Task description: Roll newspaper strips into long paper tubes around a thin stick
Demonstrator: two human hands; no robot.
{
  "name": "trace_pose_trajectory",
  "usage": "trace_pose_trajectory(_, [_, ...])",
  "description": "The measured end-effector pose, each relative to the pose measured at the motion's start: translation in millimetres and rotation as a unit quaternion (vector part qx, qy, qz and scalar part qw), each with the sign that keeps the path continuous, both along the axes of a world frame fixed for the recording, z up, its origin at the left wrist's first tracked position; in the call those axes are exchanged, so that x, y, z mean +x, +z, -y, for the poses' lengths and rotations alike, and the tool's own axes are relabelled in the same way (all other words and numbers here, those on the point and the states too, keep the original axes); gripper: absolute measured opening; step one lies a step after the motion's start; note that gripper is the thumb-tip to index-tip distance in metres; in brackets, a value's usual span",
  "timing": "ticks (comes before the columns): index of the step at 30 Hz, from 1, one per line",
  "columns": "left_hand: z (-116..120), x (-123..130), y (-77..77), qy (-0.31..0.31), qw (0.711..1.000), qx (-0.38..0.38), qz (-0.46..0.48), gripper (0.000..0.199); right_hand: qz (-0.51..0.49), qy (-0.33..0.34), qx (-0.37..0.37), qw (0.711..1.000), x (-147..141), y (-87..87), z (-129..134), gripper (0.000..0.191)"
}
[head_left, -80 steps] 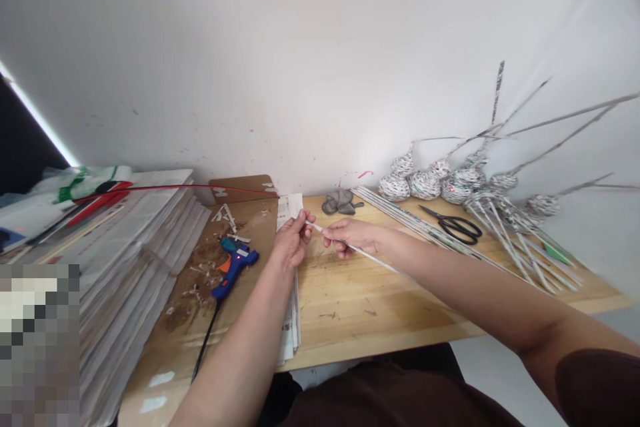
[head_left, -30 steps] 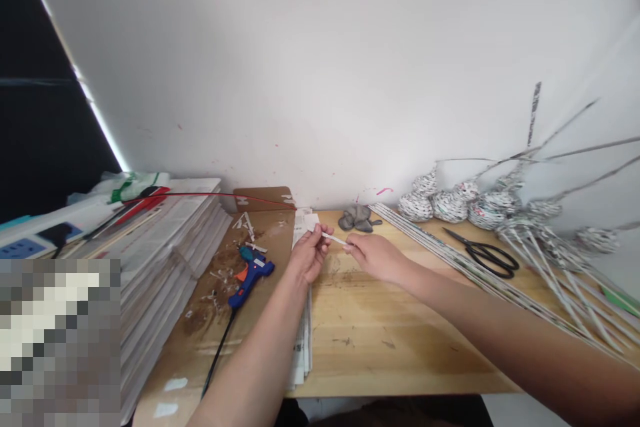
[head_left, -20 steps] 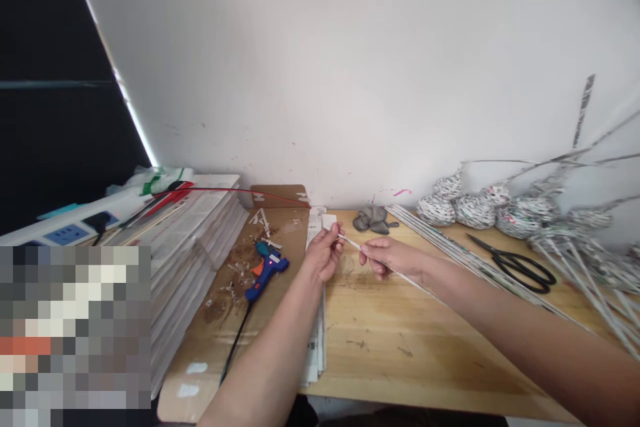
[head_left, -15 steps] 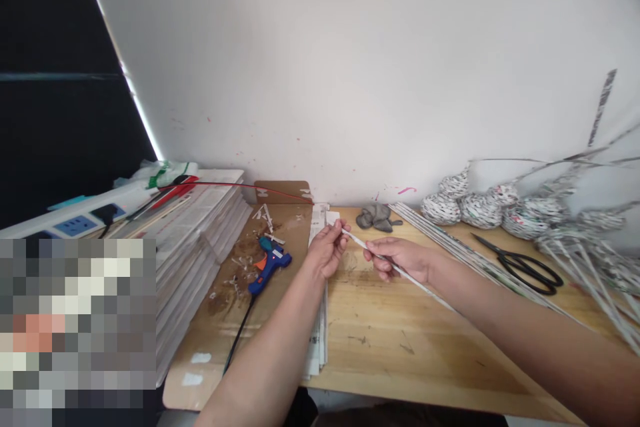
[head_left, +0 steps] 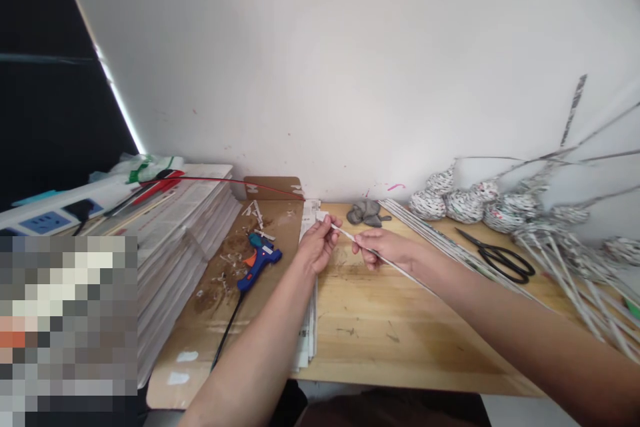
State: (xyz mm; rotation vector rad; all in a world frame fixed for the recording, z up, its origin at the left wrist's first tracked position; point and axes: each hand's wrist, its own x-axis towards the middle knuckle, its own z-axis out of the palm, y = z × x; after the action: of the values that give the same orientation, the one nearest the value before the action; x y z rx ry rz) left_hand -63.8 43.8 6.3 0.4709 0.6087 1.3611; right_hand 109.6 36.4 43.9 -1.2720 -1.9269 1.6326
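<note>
At the wooden worktop (head_left: 360, 320), our left hand (head_left: 317, 245) pinches the far end of a thin paper stick (head_left: 345, 233), which slants back rightward through our right hand (head_left: 376, 250), closed around it. Farther out lie a glue gun (head_left: 256, 271) and scissors (head_left: 487, 250).

White wall (head_left: 320, 67), pink marks (head_left: 397, 187) low; wooden table (head_left: 360, 340) below; dark panel (head_left: 40, 113) left.

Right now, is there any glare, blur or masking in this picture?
Head view: bright slit beside the dark panel; pixelated block over the lower left; woven shapes at far right look soft; scissors clearer; held white stick too thin for fine detail.
</note>
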Motion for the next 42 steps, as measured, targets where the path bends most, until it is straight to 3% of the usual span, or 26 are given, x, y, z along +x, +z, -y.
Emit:
trace_pose_trajectory(1, [-0.2, 0.2, -0.7, 0.001, 1.0, -0.003, -0.003, 0.01, -0.002, 0.0, 0.009, 1.0, 0.4, -1.0, -0.4, 0.04])
trace_pose_trajectory(3, [-0.4, 0.4, -1.9, 0.0, 1.0, -0.006, -0.008, 0.009, 0.043, -0.019, 0.123, 0.991, 0.0, -2.1, 0.6, 0.04])
trace_pose_trajectory(6, [0.5, 0.4, -2.0, -0.008, 1.0, 0.002, -0.011, 0.009, 0.112, -0.05, 0.312, 0.942, -3.0, -2.4, 3.1, 0.036])
trace_pose_trajectory(8, [1.8, 0.4, -0.7, -0.013, 1.0, 0.007, -0.012, 0.01, 0.105, -0.049, 0.275, 0.955, -5.1, -2.5, 2.6, 0.038])
trace_pose_trajectory(10, [2.9, 0.7, 1.0, -0.015, 1.0, 0.009, -0.014, 0.011, 0.056, -0.027, 0.126, 0.99, -5.9, -3.1, 0.1, 0.041])
trace_pose_trajectory(12, [3.4, 1.5, 2.1, -0.015, 1.0, 0.005, -0.015, 0.011, 0.012, -0.014, 0.015, 1.0, -5.2, -4.2, -2.2, 0.045])
trace_pose_trajectory(14, [3.4, 2.4, 2.3, -0.013, 1.0, 0.001, -0.015, 0.011, 0.031, -0.022, 0.061, 0.997, -4.1, -5.3, -2.7, 0.044])
trace_pose_trajectory(17, [3.5, 3.4, 1.8, -0.011, 1.0, -0.002, -0.022, 0.011, 0.122, -0.05, 0.288, 0.949, -4.1, -6.1, 0.0, 0.039])
trace_pose_trajectory(19, [4.1, 3.3, 1.8, -0.015, 1.0, 0.006, -0.024, 0.011, 0.133, -0.041, 0.316, 0.939, -5.8, -5.8, 1.7, 0.039])
trace_pose_trajectory(22, [4.8, 2.3, 2.5, -0.028, 0.999, 0.021, -0.019, 0.012, 0.061, -0.003, 0.115, 0.992, -8.2, -3.9, 1.9, 0.043])
trace_pose_trajectory(24, [4.8, 1.7, 2.9, -0.031, 0.999, 0.021, -0.016, 0.012, 0.021, 0.011, 0.027, 0.999, -8.3, -2.2, 1.9, 0.045])
trace_pose_trajectory(26, [4.4, 1.6, 3.2, -0.023, 0.999, 0.015, -0.018, 0.012, 0.042, 0.009, 0.101, 0.994, -7.6, -1.0, 3.1, 0.042])
trace_pose_trajectory(29, [3.8, 2.0, 3.4, -0.005, 1.0, 0.009, -0.026, 0.012, 0.127, -0.017, 0.326, 0.937, -8.0, -1.5, 6.5, 0.033])
trace_pose_trajectory(30, [3.8, 2.2, 3.5, -0.002, 1.0, 0.008, -0.028, 0.013, 0.138, -0.023, 0.358, 0.923, -8.8, -2.3, 7.4, 0.031])
trace_pose_trajectory(32, [4.1, 2.6, 4.0, 0.0, 1.0, 0.004, -0.028, 0.014, 0.12, -0.03, 0.307, 0.944, -10.9, -4.2, 7.6, 0.031])
trace_pose_trajectory(34, [4.7, 2.9, 4.6, -0.003, 1.0, 0.003, -0.025, 0.014, 0.055, -0.018, 0.173, 0.983, -12.2, -5.7, 6.1, 0.036])
trace_pose_trajectory(36, [5.1, 3.2, 5.2, -0.003, 1.0, 0.002, -0.023, 0.014, 0.001, -0.001, 0.075, 0.997, -12.0, -5.9, 4.0, 0.042])
trace_pose_trajectory(37, [5.2, 3.3, 5.4, -0.002, 1.0, 0.001, -0.022, 0.013, -0.001, 0.002, 0.074, 0.997, -11.6, -5.3, 3.2, 0.043])
trace_pose_trajectory(39, [5.3, 3.7, 5.8, 0.001, 1.0, -0.004, -0.023, 0.013, 0.055, 0.001, 0.171, 0.984, -10.7, -3.1, 3.0, 0.041])
trace_pose_trajectory(42, [5.4, 4.1, 6.2, 0.005, 1.0, -0.004, -0.029, 0.012, 0.192, 0.0, 0.37, 0.909, -11.6, 0.2, 5.5, 0.033])
